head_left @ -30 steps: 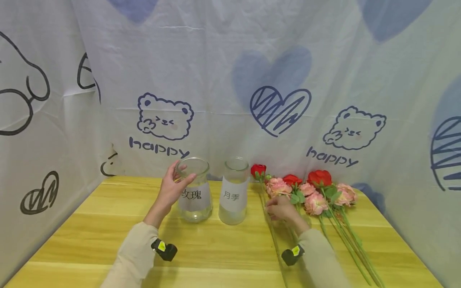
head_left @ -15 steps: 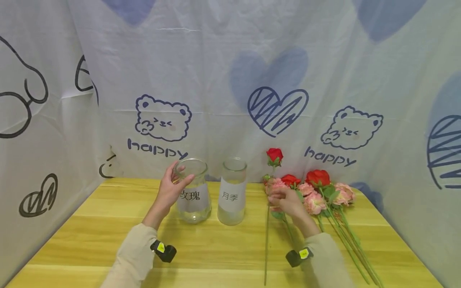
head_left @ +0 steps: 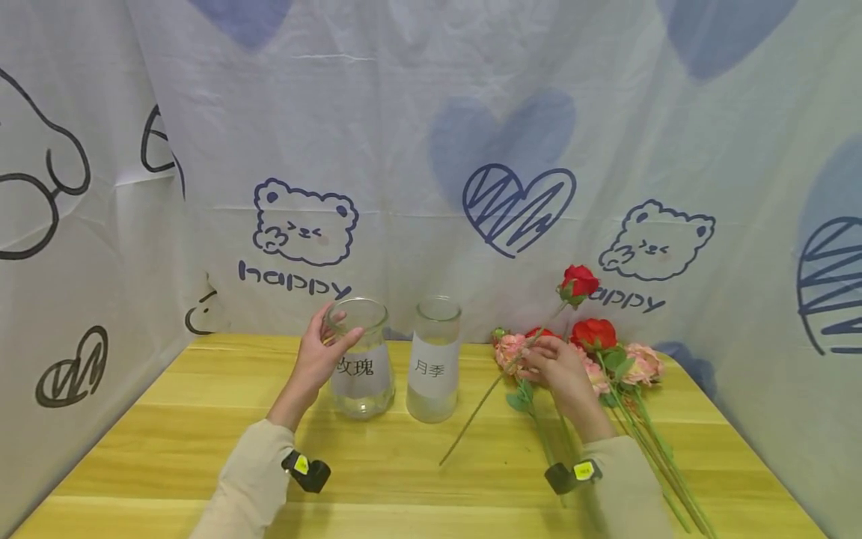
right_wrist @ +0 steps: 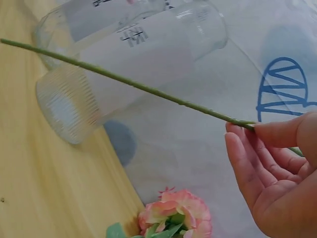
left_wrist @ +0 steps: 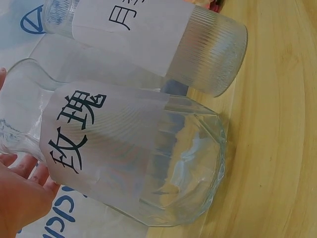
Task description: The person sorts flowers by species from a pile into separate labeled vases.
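My left hand [head_left: 318,359] holds the neck of a wide clear glass vase [head_left: 364,382], thumb on the near side of the rim. This vase stands upright on the wooden table and bears a white label reading 玫瑰. Beside it, to the right, stands a slimmer ribbed glass vase [head_left: 433,382] labelled 月季. Between thumb and fingertips, my right hand [head_left: 564,374] pinches the green stem of a red rose [head_left: 579,284]. The rose slants, bloom up to the right, bare stem end [right_wrist: 29,48] down toward the left. In the right wrist view its bloom is out of sight.
Pink flowers [head_left: 644,364] and other red roses [head_left: 594,332] lie on the right of the table, stems toward the front. A printed cloth [head_left: 404,187] hangs close behind the table [head_left: 202,449] and along its sides.
The right hand has lifted the red rose off the table and moved right. The rose has turned from upright to slanted, its stem end swinging left. The left hand has stayed at the wide vase.
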Demonstrator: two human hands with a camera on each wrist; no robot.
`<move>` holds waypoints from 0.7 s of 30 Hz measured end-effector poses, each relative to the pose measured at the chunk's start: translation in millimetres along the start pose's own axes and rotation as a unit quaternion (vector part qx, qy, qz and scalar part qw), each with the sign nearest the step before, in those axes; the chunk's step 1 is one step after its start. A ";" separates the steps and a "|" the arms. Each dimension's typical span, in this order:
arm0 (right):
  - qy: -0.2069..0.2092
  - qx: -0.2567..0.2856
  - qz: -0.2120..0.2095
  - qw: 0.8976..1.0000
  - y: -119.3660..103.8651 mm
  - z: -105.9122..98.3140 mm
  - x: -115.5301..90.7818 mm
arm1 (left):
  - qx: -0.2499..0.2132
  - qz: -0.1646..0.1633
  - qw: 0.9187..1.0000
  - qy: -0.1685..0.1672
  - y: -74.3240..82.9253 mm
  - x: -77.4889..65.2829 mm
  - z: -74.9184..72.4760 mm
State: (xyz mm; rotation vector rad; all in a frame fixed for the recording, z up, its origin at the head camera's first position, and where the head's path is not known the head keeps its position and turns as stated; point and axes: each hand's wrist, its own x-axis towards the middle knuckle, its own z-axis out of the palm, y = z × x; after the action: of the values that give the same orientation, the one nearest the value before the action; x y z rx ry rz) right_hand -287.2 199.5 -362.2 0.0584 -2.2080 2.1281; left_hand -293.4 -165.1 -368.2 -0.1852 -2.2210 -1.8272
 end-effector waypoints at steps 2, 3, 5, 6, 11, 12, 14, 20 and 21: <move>0.007 0.019 -0.009 1.000 -1.7 -2.1 0.5 | 0.000 0.000 1.000 0.002 -0.4 -0.2 -0.2; 0.012 0.025 -0.012 1.000 -2.4 -2.9 0.7 | 0.000 -0.001 1.000 0.002 -0.7 0.0 -0.3; 0.023 0.039 -0.013 0.999 -3.8 -4.0 0.9 | -0.004 -0.009 1.000 -0.004 -1.9 0.9 -0.9; 0.028 0.045 -0.012 0.999 -4.3 -4.5 0.9 | -0.004 -0.012 1.000 -0.005 -2.5 1.5 -1.1; 0.037 0.095 -0.006 0.995 -8.9 -6.6 1.0 | -0.004 -0.023 1.000 -0.008 -3.6 2.6 -1.2; 0.035 0.107 -0.008 0.994 -10.5 -7.2 1.3 | -0.005 -0.022 1.000 -0.008 -3.6 2.7 -1.1; 0.035 0.130 -0.011 0.991 -14.2 -7.5 2.0 | -0.006 -0.019 1.000 -0.008 -3.1 2.7 -0.7; 0.041 0.141 -0.028 0.989 -27.1 -6.8 6.1 | -0.004 -0.018 1.000 -0.011 -3.8 3.6 -0.7; 0.044 0.145 -0.030 0.988 -29.6 -5.9 6.8 | -0.003 -0.020 1.000 -0.011 -3.9 3.7 -1.1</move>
State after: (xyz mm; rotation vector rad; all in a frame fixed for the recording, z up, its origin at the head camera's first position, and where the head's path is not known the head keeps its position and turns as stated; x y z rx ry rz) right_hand -291.4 204.5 -332.0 0.0462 -1.8116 2.3523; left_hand -297.8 -167.2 -370.6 -0.1648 -2.2506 -1.8605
